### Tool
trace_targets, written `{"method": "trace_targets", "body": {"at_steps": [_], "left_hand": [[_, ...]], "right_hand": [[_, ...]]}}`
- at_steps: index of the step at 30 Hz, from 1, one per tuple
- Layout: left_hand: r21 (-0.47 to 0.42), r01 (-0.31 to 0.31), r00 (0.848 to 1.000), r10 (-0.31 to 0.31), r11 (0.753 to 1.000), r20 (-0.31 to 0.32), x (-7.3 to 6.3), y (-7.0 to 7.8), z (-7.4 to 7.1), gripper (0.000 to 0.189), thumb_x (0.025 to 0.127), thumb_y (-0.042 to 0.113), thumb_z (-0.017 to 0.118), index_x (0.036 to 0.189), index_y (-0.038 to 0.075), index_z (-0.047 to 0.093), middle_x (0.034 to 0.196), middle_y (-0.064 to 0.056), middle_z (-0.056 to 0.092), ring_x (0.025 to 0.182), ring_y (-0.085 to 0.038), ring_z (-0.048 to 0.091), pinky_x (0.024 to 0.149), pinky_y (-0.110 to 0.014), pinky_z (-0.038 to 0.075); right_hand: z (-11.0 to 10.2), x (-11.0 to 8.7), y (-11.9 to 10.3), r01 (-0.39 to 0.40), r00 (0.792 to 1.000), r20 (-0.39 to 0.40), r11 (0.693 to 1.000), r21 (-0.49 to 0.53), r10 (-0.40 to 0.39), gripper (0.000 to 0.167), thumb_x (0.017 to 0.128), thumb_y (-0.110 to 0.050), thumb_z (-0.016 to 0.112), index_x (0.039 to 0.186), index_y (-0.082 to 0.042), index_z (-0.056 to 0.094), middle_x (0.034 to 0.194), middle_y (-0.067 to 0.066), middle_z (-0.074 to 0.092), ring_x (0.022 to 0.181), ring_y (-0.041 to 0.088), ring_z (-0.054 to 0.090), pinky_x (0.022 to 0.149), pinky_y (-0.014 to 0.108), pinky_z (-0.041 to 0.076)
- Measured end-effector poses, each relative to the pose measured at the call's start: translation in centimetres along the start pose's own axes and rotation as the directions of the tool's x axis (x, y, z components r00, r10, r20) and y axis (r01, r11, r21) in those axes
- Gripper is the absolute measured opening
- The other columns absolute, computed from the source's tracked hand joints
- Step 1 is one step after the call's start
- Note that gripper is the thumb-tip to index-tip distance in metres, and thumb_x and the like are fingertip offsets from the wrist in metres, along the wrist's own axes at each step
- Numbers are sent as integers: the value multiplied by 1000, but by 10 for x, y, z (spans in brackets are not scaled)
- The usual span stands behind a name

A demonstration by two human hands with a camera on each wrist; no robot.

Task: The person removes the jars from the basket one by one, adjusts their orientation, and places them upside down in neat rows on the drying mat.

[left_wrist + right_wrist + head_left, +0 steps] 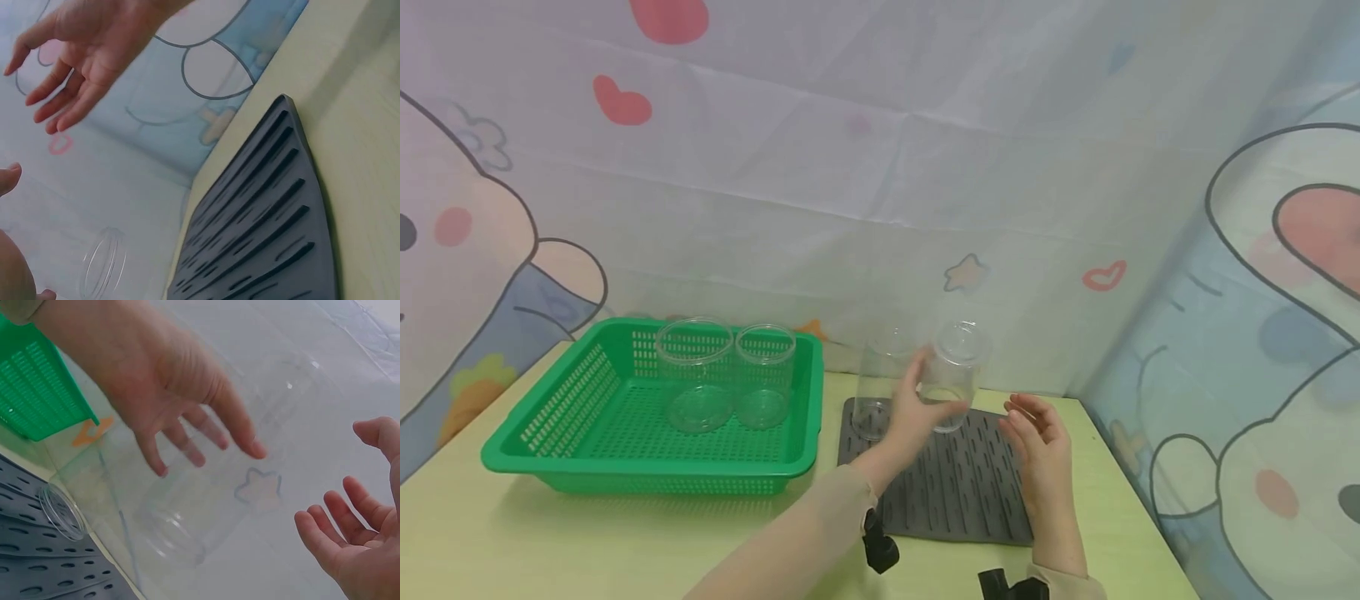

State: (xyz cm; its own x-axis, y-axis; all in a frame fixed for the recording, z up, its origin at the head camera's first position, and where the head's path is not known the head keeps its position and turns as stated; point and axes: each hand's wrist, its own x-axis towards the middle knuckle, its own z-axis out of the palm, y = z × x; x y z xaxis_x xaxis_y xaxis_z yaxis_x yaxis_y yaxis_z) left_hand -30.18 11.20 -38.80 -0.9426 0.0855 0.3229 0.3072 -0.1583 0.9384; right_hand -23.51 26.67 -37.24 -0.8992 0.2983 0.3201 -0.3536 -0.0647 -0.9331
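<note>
My left hand (912, 418) holds a clear jar (964, 343) above the grey ridged mat (958, 492), thumb and fingers around its side. The jar's rim (103, 265) points down toward the mat in the left wrist view. Beside it a second clear jar (874, 387) stands mouth down on the mat, its lower rim (62, 512) visible in the right wrist view. To the right, apart from the held jar, is my right hand (1043, 458), with loosely bent fingers and nothing in them.
A green plastic basket (655, 467) sits on the left of the pale yellow table (647, 550). Inside it stand a wider clear jar (695, 362) and a narrower one (765, 358), mouths up. A printed cloth (820, 192) hangs right behind the table.
</note>
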Motion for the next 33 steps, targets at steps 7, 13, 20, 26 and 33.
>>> {"method": "trace_targets", "body": {"at_steps": [7, 13, 20, 26, 33], "left_hand": [[8, 93, 996, -93, 996, 18, 6, -16, 6, 94, 78, 13, 81, 154, 25, 28, 159, -3, 31, 148, -31, 24, 116, -60, 24], [46, 110, 994, -110, 993, 9, 14, -31, 11, 93, 80, 10, 79, 155, 25, 26, 160, -6, 29, 148, -33, 23, 115, -57, 29], [75, 132, 991, -132, 988, -7, 18, -43, 12, 93, 80, 8, 78, 155, 23, 26, 160, -10, 27, 148, -35, 23, 117, -58, 24], [97, 154, 988, -155, 983, 1, 18, -47, 12, 92, 81, 10, 79, 155, 22, 25, 160, -10, 27, 148, -34, 24, 117, -56, 26], [125, 143, 990, -143, 982, -13, 17, -52, 13, 91, 82, 10, 78, 156, 18, 26, 160, -12, 28, 147, -36, 25, 117, -55, 28]], "right_hand": [[-3, 2, 0, 0, 1000, -27, 999, 41, 1, 15, 98, -1, 54, 111, -8, 57, 106, -6, 61, 105, 12, 59, 86, 19, 55], [-4, 1, -1, -9, 1000, -22, 999, 53, 10, 16, 97, -2, 55, 113, -5, 57, 107, -5, 62, 105, 10, 60, 87, 19, 55], [-5, 0, -1, -17, 1000, -21, 998, 67, 19, 15, 98, -2, 55, 112, -7, 58, 107, -5, 62, 104, 10, 60, 87, 20, 55], [-5, 1, 0, -13, 1000, -23, 996, 85, 15, 15, 97, -1, 55, 109, -8, 60, 106, -3, 62, 103, 11, 61, 87, 21, 55], [-5, 2, 3, 5, 1000, -5, 998, 63, -5, 15, 97, 0, 54, 110, -6, 60, 106, -4, 63, 104, 11, 62, 87, 21, 55]]}}
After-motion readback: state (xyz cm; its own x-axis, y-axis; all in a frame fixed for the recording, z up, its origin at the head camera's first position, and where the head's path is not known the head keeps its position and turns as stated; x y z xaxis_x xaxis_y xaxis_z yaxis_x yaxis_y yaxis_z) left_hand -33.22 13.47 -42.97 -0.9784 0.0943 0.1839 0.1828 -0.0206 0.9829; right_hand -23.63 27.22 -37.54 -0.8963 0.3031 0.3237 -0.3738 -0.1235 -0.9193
